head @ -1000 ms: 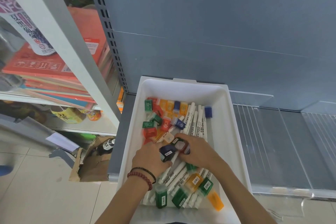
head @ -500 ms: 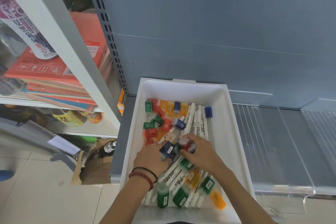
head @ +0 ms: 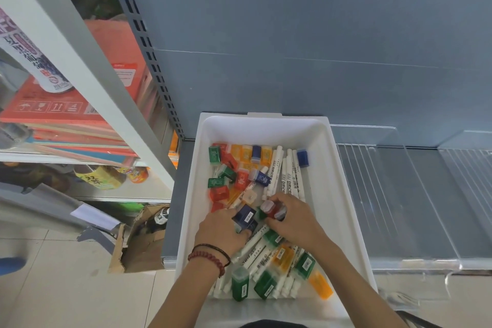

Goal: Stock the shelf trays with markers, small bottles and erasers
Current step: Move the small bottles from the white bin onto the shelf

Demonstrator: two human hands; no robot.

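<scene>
Fingers [head: 225,217] of the left hand [head: 219,233] curl round a dark blue block [head: 246,217], a squarish glossy piece with a white barcode sticker on its upper face. It is held just above the heap in the middle of the white tray [head: 343,194]. The right hand [head: 296,221] is close beside it, its fingers [head: 286,198] bent over small red bottles [head: 274,209], which are translucent with rounded pale caps; how many there are I cannot tell.

That tray is a deep, smooth plastic tub with rounded corners and sloping walls, standing on a grey metal shelf [head: 426,208]. Long white markers [head: 286,177], slim round tubes with printed barrels, lie side by side right of the tray's centre. More lie slantwise under the hands toward its near edge. A green bottle [head: 241,283] and an orange bottle [head: 322,285], both boxy and translucent, rest on those near markers. In the far left of the tray small erasers [head: 241,180] in red, orange, green and blue sleeves lie jumbled.

Two bracelets [head: 210,255], one of dark red beads and one a thin black cord, circle the left wrist. Right of the tray, clear ribbed plastic dividers [head: 372,181] lie on the shelf. Left of the tray stands a torn cardboard box [head: 138,245].
</scene>
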